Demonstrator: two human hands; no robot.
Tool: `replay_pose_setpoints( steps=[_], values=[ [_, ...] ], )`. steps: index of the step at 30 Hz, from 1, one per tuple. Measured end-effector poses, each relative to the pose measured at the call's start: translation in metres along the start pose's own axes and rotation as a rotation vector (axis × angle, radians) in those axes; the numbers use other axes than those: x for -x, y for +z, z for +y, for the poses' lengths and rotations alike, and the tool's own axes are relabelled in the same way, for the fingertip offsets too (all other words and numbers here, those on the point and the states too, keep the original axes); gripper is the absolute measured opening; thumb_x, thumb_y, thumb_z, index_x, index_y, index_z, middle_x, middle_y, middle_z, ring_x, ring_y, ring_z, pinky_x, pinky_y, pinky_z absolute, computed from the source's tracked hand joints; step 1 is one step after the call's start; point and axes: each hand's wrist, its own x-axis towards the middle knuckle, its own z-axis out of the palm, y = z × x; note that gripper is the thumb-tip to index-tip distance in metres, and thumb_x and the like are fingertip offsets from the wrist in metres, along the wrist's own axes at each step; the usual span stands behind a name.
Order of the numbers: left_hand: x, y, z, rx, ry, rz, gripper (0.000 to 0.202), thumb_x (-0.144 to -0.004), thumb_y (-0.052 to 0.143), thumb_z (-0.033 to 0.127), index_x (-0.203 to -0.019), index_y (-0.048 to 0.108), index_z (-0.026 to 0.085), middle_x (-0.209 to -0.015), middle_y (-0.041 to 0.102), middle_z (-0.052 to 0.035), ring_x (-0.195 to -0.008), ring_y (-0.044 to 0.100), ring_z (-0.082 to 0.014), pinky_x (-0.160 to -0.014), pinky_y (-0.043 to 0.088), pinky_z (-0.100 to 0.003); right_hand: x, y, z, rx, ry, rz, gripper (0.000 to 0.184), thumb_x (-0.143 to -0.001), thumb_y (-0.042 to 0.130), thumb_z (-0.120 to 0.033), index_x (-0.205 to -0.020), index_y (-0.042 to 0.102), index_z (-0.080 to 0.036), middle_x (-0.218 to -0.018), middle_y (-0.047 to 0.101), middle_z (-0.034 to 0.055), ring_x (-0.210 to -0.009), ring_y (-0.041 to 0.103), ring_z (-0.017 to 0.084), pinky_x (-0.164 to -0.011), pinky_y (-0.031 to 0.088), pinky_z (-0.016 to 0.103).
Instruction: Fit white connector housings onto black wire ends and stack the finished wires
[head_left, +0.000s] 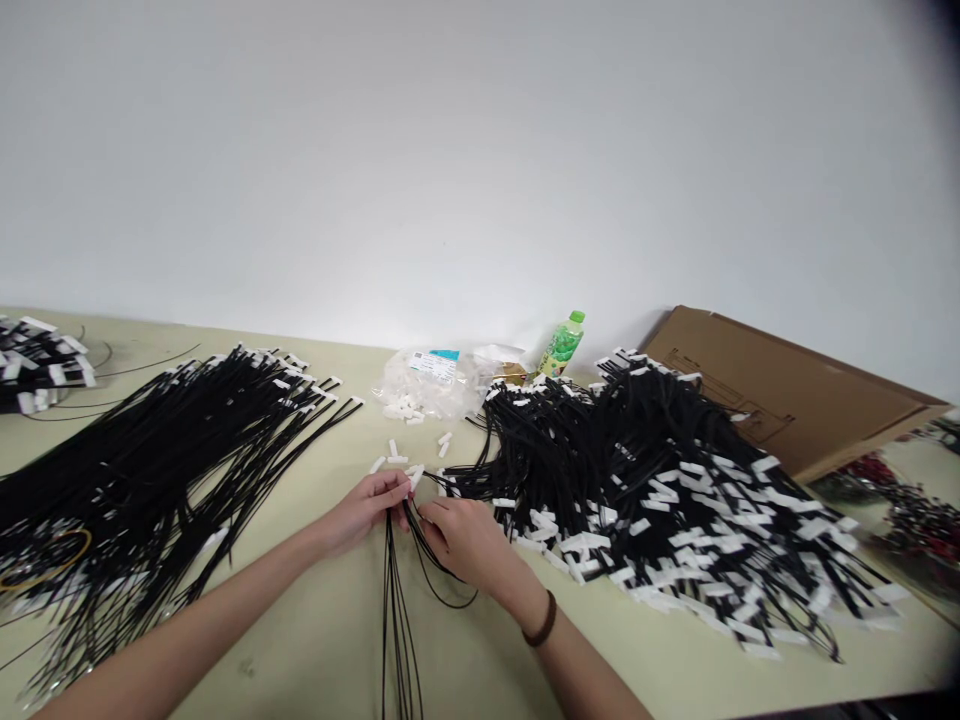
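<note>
1. Head view: several thin black cables (396,620), with a white connector (415,477) at their upper end, are between the two hands over the middle of the table (315,660); their lower lengths trail toward the near edge.
2. The left hand (375,508) pinches the white connector between thumb and fingers. The right hand (461,535) is curled in on the black cables just beside it, its fingertips partly hidden.
3. By their look, the cables should be light and springy, bending into loops and tangling easily; the connector seems hard, smooth plastic, small enough to slip. A fingertip pinch on the connector's sides, with the cables steadied just below, would suit.
4. Loose white pieces (396,459) lie just beyond the hands, before a clear plastic bag (401,385). Its white-and-teal label (433,367) bears print too small to read.
5. A right cable pile (607,440) and a left cable pile (172,450) flank the hands.
6. Behind the right pile, a green-capped bottle (562,343) leans, its lettering illegible; a cardboard box (795,385) carries faint printed lines, no readable words.
</note>
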Motion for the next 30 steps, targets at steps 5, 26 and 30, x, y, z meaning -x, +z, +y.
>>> replay_pose_setpoints(
  steps=[5, 26, 30],
  values=[
    [0.0000, -0.0002, -0.0004, -0.014, -0.011, -0.001, 0.024, -0.075, 0.057, 0.039, -0.071, 0.049, 0.016, -0.064, 0.050, 0.0033, -0.054, 0.053, -0.0122, -0.056, 0.036, -0.026, 0.0002, 0.0004, -0.0001, 0.000, 0.004, -0.014, 0.010, -0.085, 0.043, -0.015, -0.077, 0.050, -0.016, -0.072, 0.056, 0.0007, -0.066, 0.054, 0.012, -0.055, 0.030, 0.022],
    [-0.0002, -0.0003, -0.0012, -0.014, -0.004, -0.012, 0.024, -0.075, 0.057, 0.038, -0.071, 0.050, 0.016, -0.064, 0.050, 0.0035, -0.054, 0.053, -0.0121, -0.056, 0.036, -0.026, 0.0001, -0.0005, -0.0021, 0.003, -0.004, -0.035, 0.010, -0.086, 0.042, -0.016, -0.078, 0.050, -0.016, -0.074, 0.057, 0.0019, -0.069, 0.055, 0.014, -0.055, 0.031, 0.023],
    [-0.0007, -0.0009, -0.0020, -0.017, -0.005, -0.014, 0.023, -0.075, 0.056, 0.037, -0.071, 0.050, 0.016, -0.064, 0.050, 0.0033, -0.055, 0.052, -0.0123, -0.057, 0.036, -0.026, 0.0004, -0.0010, -0.0031, 0.009, -0.007, -0.032, 0.011, -0.085, 0.042, -0.015, -0.078, 0.050, -0.016, -0.074, 0.058, 0.0021, -0.068, 0.055, 0.014, -0.055, 0.030, 0.023]
  ],
)
